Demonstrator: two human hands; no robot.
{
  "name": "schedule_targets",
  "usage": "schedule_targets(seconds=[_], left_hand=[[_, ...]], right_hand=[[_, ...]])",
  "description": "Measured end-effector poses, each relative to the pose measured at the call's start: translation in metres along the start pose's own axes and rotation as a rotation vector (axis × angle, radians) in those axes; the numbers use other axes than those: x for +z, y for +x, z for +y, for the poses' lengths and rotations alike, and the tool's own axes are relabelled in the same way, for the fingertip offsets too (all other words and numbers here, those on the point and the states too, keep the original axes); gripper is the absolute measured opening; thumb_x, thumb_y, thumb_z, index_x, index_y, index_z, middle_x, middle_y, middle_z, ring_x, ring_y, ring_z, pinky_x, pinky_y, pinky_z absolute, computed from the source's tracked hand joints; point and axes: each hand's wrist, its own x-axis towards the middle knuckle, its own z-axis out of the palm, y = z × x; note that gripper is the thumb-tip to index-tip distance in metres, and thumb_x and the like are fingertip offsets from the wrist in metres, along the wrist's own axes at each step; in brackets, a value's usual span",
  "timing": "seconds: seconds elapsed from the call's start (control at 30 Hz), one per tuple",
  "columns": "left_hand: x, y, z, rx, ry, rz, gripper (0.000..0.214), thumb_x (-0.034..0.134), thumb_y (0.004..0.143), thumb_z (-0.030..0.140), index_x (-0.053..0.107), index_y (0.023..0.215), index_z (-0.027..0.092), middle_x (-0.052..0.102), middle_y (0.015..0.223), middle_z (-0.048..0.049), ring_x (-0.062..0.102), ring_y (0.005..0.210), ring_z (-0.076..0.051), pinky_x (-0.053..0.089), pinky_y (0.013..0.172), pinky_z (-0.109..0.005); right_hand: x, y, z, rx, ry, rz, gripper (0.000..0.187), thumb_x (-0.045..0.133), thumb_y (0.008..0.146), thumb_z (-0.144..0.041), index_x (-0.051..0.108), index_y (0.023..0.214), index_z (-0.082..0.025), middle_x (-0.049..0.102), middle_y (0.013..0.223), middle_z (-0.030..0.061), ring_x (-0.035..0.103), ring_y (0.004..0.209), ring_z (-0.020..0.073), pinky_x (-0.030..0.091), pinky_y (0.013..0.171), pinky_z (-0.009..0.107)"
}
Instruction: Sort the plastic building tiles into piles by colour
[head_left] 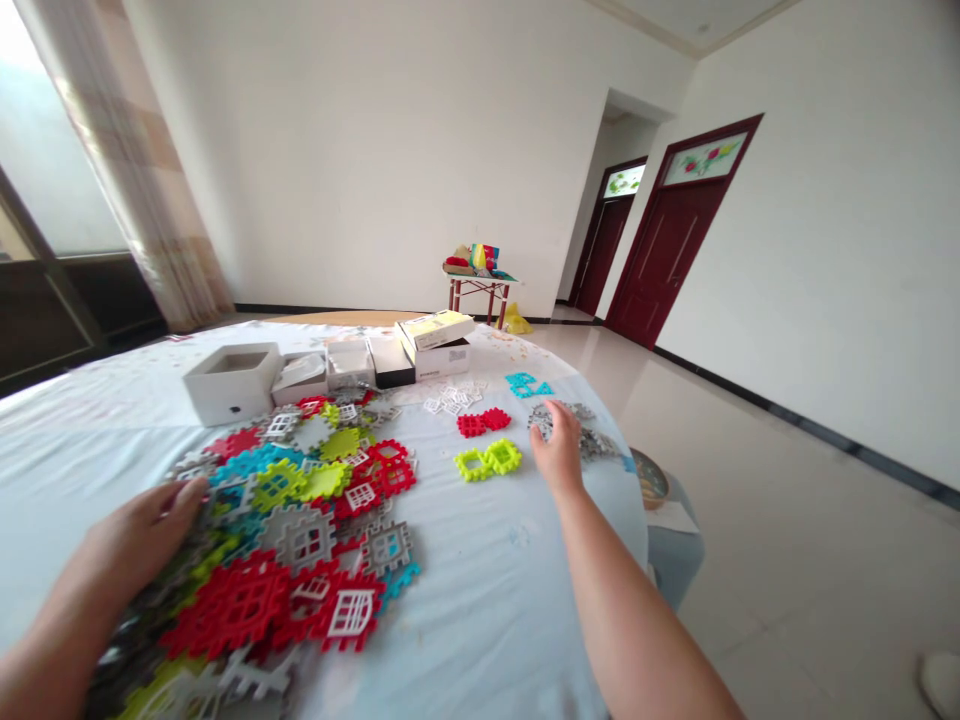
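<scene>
A large mixed pile of plastic interlocking building tiles in red, lime, blue and grey covers the left of the table; one is a red tile (247, 600). My left hand (139, 535) rests against the pile's left edge beside grey tiles, its thumb and forefinger slightly apart; the other fingers are hidden. My right hand (556, 448) is at the near left edge of a group of grey tiles (596, 440), thumb and fingers apart, nothing visible between them. Left of it lie small groups of lime tiles (487, 460), red tiles (482, 422), blue tiles (527, 384) and white window pieces (455, 397).
Behind the pile stand a white box (232, 385), smaller open boxes (350, 365) and stacked boxes (439, 345). A pale cloth covers the round table (480, 580). Right of it is a stool (675, 540) with a bowl (651, 480). A small table (480, 280) stands by the wall.
</scene>
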Motion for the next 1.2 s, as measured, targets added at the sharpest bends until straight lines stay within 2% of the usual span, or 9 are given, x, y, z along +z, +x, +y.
schedule_targets(seconds=[0.1,0.27,0.43,0.63,0.83,1.0,1.2], left_hand=[[-0.018,-0.016,0.024,-0.012,0.052,-0.077,0.059,0.024,0.079,0.057,0.059,0.104,0.016,0.064,0.099,-0.0105,0.056,0.093,-0.023,0.04,0.075,-0.026],[-0.028,-0.032,0.045,0.03,0.044,-0.078,0.06,0.02,0.081,0.054,0.057,0.102,0.013,0.062,0.097,-0.0128,0.054,0.092,-0.024,0.038,0.077,-0.029],[-0.03,-0.04,0.053,0.043,-0.004,-0.075,0.059,0.02,0.081,0.056,0.058,0.101,0.016,0.062,0.097,-0.0105,0.055,0.09,-0.022,0.038,0.075,-0.029],[-0.016,-0.038,0.051,-0.023,-0.098,-0.021,0.053,0.026,0.079,0.054,0.057,0.103,0.019,0.062,0.101,-0.0102,0.057,0.093,-0.022,0.041,0.079,-0.03],[-0.01,-0.041,0.058,-0.069,-0.191,-0.017,0.053,0.03,0.077,0.054,0.055,0.104,0.016,0.058,0.106,-0.0122,0.056,0.098,-0.023,0.041,0.087,-0.034],[-0.001,-0.041,0.057,-0.031,-0.182,0.005,0.051,0.033,0.076,0.054,0.055,0.104,0.017,0.057,0.109,-0.0119,0.055,0.101,-0.024,0.041,0.09,-0.036],[0.001,-0.038,0.056,-0.017,-0.137,0.001,0.051,0.032,0.075,0.056,0.057,0.1,0.019,0.058,0.109,-0.0117,0.056,0.1,-0.025,0.042,0.09,-0.039]], right_hand=[[0.002,-0.006,-0.031,-0.103,0.125,-0.157,0.039,0.046,0.077,-0.017,0.049,0.116,-0.015,0.048,0.119,0.0139,0.041,0.114,0.0237,0.035,0.097,0.044],[0.003,-0.023,-0.079,-0.226,0.274,-0.444,0.035,0.046,0.079,-0.016,0.053,0.114,-0.016,0.049,0.116,0.0125,0.045,0.111,0.021,0.038,0.097,0.039],[0.006,-0.037,-0.101,-0.331,0.302,-0.567,0.032,0.045,0.081,-0.015,0.055,0.111,-0.019,0.052,0.113,0.0105,0.048,0.107,0.0205,0.042,0.094,0.04],[0.008,-0.038,-0.105,-0.405,0.302,-0.528,0.034,0.043,0.082,-0.012,0.055,0.112,-0.022,0.055,0.11,0.0099,0.051,0.104,0.0204,0.046,0.089,0.04],[0.007,-0.039,-0.093,-0.419,0.204,-0.476,0.037,0.044,0.081,-0.012,0.054,0.115,-0.024,0.057,0.11,0.0094,0.053,0.105,0.0209,0.046,0.088,0.042],[0.008,-0.042,-0.089,-0.402,0.141,-0.464,0.039,0.043,0.081,-0.012,0.053,0.116,-0.025,0.057,0.111,0.009,0.054,0.105,0.0212,0.046,0.088,0.043],[0.018,-0.038,-0.1,-0.378,0.142,-0.439,0.041,0.042,0.08,-0.009,0.052,0.116,-0.025,0.057,0.11,0.0097,0.054,0.103,0.0216,0.048,0.085,0.042]])
